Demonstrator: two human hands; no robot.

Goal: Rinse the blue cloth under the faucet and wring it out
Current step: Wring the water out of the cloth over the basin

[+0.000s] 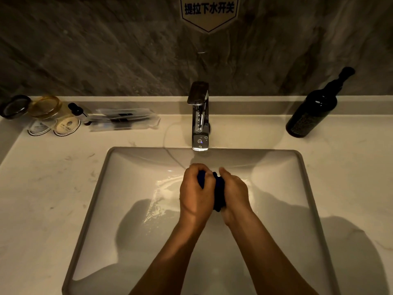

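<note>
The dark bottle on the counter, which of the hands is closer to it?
Right. The right hand grips the blue cloth on the side toward the dark bottle; the left hand grips it on the far side.

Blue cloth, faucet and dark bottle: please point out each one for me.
blue cloth (pixel 219 192), head view, on the bunched middle between the hands
faucet (pixel 200 116), head view, on the chrome body
dark bottle (pixel 310 116), head view, on the body

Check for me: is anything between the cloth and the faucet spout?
Nothing visible. Both the left hand and right hand already clutch the blue cloth over the sink, just below the faucet, with only open basin between.
</note>
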